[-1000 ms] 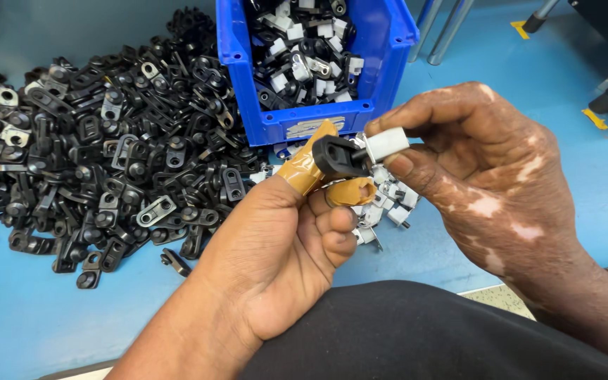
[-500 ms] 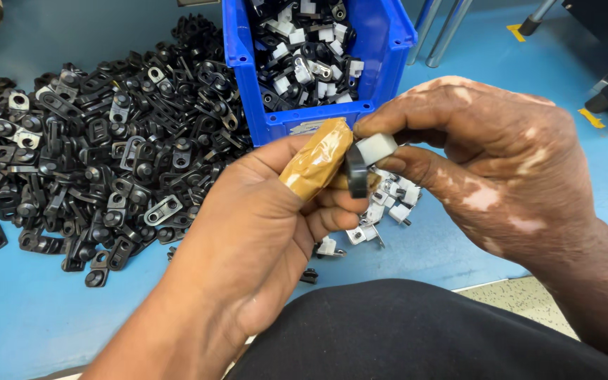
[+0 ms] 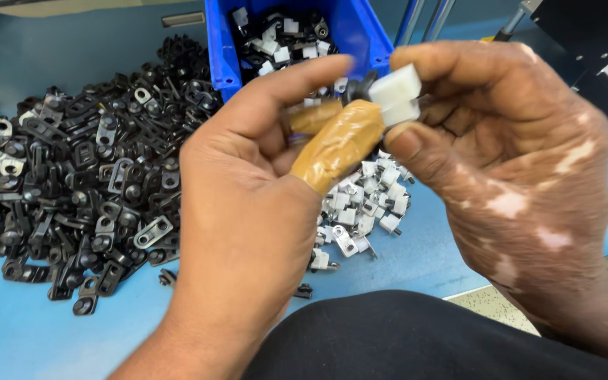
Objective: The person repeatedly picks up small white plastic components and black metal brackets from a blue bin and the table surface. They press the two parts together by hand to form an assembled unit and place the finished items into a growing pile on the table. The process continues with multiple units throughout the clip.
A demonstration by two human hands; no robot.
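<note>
Fingers of my right hand (image 3: 522,169) pinch a white clip (image 3: 399,93); my left hand (image 3: 248,204) steadies it above the blue bin (image 3: 223,49). Many black pieces (image 3: 79,176) wait beside the bin.

Clip pile (image 3: 86,183) lies left of bin (image 3: 360,35); clamps (image 3: 367,204) before it.

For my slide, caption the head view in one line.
Two hands, left hand with tape-wrapped thumb, right hand, press a white clip together above black brackets and a blue bin.
</note>
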